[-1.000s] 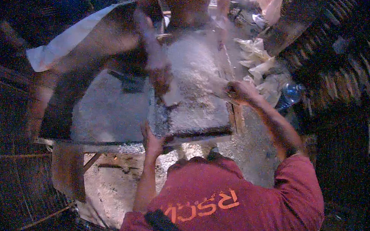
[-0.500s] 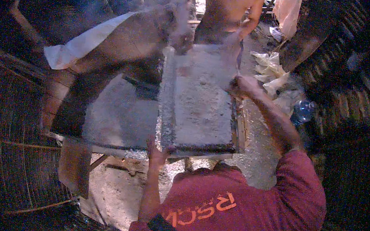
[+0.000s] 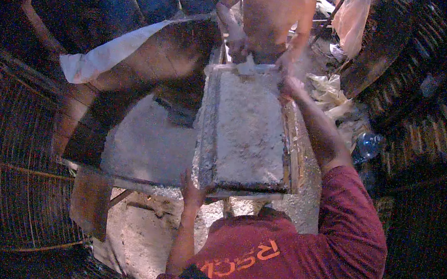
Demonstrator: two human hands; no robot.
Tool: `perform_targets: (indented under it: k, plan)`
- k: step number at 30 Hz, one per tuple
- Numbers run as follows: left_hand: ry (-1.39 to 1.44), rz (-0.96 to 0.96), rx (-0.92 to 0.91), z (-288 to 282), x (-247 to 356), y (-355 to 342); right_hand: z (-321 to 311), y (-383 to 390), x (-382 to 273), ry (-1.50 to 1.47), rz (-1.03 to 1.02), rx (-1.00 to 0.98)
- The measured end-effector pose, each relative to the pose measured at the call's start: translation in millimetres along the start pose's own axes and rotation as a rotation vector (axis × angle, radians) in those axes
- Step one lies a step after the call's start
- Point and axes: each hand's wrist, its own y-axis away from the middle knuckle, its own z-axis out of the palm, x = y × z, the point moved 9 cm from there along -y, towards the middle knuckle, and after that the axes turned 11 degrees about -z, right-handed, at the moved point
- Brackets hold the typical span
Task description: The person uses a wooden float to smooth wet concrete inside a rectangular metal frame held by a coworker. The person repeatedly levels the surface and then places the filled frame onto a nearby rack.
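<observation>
While pale powder (image 3: 249, 126) lies in tray (image 3: 254, 187), left grip (image 3: 192, 193) clasps near-left corner; cannot tell right grip (image 3: 291, 88) state.

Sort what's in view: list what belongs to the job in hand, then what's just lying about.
In use:
shallow tray, left hand at its near left corner
pale grainy material in the tray
right hand at the tray's far right, grip unclear
flat pale tool at the far end, by a co-worker's hand

Apparently just lying about:
crumpled pale plastic sacks
blue-tinted plastic bottle
</observation>
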Motion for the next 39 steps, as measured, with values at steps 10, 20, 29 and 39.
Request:
perform_targets:
  k: [10,20,29,39]
  plan:
    - [0.152,-0.018,-0.092,2,11,14,60,250,-36,-0.114,0.139,-0.127]
    - [0.142,0.045,-0.134,4,17,3,76,252,-119,-0.167,0.098,-0.119]
    - [0.186,0.115,-0.138,-3,24,11,35,87,-156,-0.289,-0.093,-0.098]
    - [0.215,0.029,-0.066,-22,28,21,119,313,-124,-1.054,0.521,0.061]
